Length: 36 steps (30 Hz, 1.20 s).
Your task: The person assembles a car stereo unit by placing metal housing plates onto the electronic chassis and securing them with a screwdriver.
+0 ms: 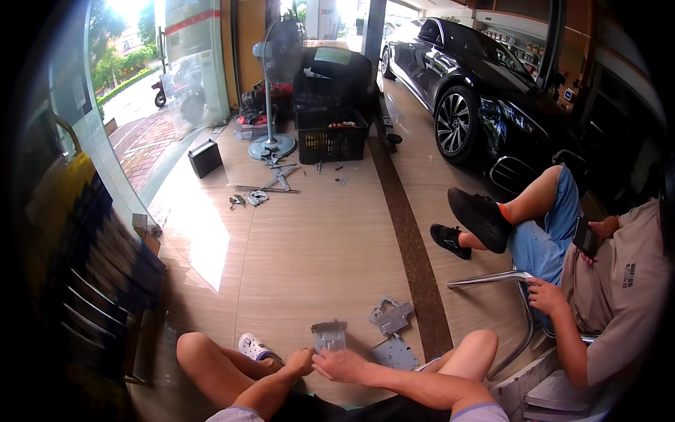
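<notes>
Tiled floor [309, 260], black car [467, 81] off to the far right. Left hand [301, 361] and right hand [339, 366] are both curled in narrow at the near end of a grey plate [329, 337], maybe to steady it together. Bracket [392, 316] and sheet [396, 353] lie just right, probably for easy reach. Fingertips are hidden, so can't tell what's actually gripped.

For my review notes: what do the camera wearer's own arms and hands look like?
The left hand and right hand are bare, with no gloves, and no watch or cable shows on either forearm. The left sleeve and right sleeve look pale, with lavender-blue edging.
</notes>
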Each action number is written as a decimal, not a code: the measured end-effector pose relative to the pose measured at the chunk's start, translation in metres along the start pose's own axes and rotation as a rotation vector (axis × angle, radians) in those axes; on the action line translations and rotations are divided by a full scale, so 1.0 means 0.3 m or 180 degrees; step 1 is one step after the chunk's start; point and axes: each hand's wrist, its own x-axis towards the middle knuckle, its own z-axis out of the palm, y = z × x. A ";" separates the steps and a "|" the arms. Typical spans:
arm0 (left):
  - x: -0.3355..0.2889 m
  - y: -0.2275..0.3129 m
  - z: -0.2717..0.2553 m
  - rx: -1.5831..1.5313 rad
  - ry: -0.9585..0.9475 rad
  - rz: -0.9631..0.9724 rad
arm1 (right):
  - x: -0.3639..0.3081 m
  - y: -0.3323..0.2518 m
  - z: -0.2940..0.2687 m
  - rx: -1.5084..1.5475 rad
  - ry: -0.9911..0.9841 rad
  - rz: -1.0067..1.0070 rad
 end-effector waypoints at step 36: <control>-0.092 0.037 0.057 0.0260 0.1045 0.0797 | -0.016 -0.034 -0.003 0.0106 -0.0100 -0.0233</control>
